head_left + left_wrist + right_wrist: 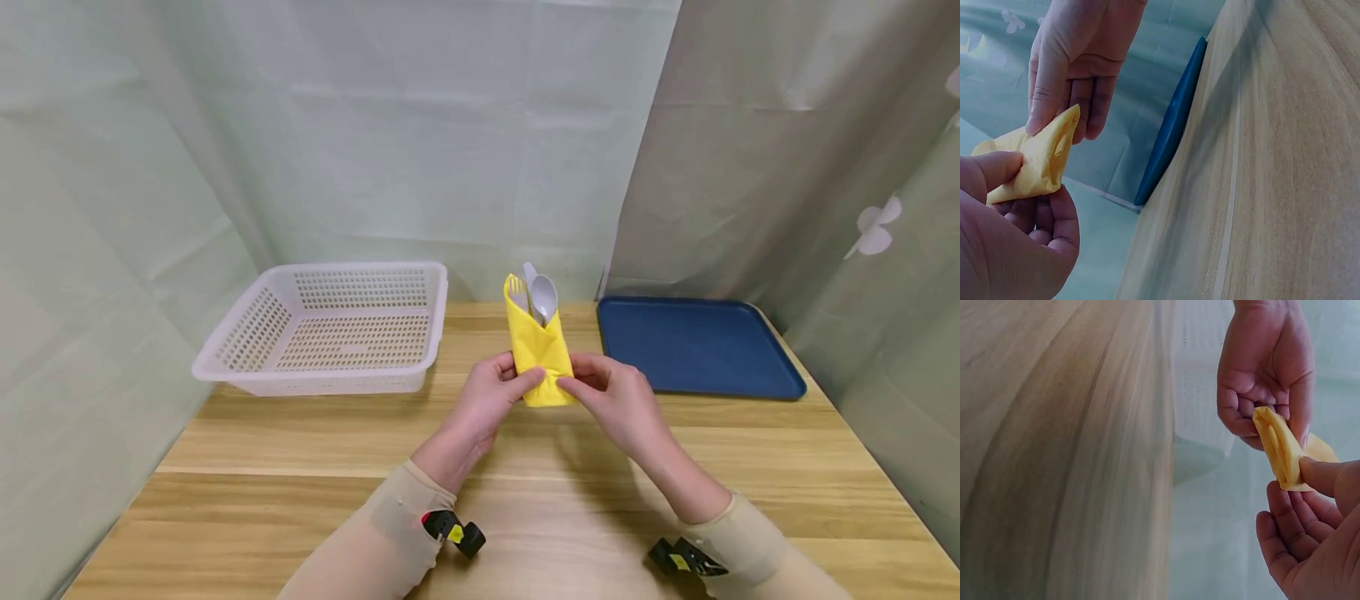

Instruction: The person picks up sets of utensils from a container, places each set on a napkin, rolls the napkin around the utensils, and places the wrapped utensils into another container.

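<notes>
A yellow napkin (542,354), folded into a pouch, is held up above the table between both hands. From its top stick out a grey fork (517,292) and a grey spoon (543,293); another grey handle end (529,270) shows behind the spoon. My left hand (491,392) pinches the pouch's lower left side, thumb on the front and fingers behind. On the lower right side my right hand (617,396) pinches it the same way. Both wrist views show the folded bottom end of the napkin (1041,156), with the cutlery hidden inside.
A white perforated plastic basket (431,333) stands at the back left of the wooden table (300,483). At the back right lies a blue tray (697,346). Pale curtains (450,150) hang behind and along both sides.
</notes>
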{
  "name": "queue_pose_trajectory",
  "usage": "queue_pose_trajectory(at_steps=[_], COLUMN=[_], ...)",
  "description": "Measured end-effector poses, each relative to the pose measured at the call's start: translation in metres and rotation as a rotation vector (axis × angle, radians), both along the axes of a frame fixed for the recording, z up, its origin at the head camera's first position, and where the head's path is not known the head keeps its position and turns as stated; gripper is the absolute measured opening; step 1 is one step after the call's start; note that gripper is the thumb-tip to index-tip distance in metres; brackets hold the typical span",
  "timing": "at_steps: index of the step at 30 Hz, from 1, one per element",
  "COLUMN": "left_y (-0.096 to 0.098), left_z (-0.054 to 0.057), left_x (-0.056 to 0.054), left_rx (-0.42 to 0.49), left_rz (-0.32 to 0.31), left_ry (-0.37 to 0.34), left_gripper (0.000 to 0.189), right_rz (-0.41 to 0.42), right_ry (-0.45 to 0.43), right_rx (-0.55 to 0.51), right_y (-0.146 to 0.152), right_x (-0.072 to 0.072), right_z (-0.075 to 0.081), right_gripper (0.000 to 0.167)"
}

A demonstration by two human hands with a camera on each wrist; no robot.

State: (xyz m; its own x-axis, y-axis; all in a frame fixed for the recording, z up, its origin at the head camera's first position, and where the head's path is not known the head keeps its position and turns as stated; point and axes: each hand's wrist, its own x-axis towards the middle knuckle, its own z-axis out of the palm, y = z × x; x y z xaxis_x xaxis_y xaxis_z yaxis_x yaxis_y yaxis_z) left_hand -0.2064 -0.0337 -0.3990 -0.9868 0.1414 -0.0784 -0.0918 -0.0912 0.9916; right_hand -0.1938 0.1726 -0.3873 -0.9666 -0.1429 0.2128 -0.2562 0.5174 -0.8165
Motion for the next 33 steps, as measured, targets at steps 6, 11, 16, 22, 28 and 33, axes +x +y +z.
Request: queue_pose_trajectory(at_steps=[6, 11, 16, 22, 28, 33], left_y=[0.0015, 0.0015, 0.0013, 0.0014, 0.0017, 0.0019], left_z=[0.0002, 0.0006, 0.0010, 0.0000, -0.0009, 0.0006], left_x=[0.0011, 0.0010, 0.0015, 0.0015, 0.0014, 0.0024], left_rx=[-0.027, -0.039, -0.034, -0.023, 0.006, 0.026], left_rz=[0.000, -0.004, -0.006, -0.010, -0.020, -0.019], left_ry=[0.008, 0.007, 0.004, -0.001, -0.003, -0.020], left_gripper=[0.035, 0.034, 0.034, 0.035, 0.036, 0.036], right_rz=[0.025, 0.049, 0.062, 0.073, 0.075, 0.066], right_ry=[-0.056, -0.130, -0.180, -0.223, -0.238, -0.234], right_rx=[-0.054, -0.121, -0.167, -0.194, -0.221, -0.230], right_y=[0.0023, 0.0037, 0.0032, 0.0021, 0.0009, 0.0002], right_x=[-0.0034, -0.0050, -0.0048, -0.0038, -0.0033, -0.0025], right_z=[-0.0006, -0.0016, -0.0012, 0.0006, 0.0024, 0.0034], right_gripper=[0.033, 0.032, 0.031, 0.030, 0.031, 0.031])
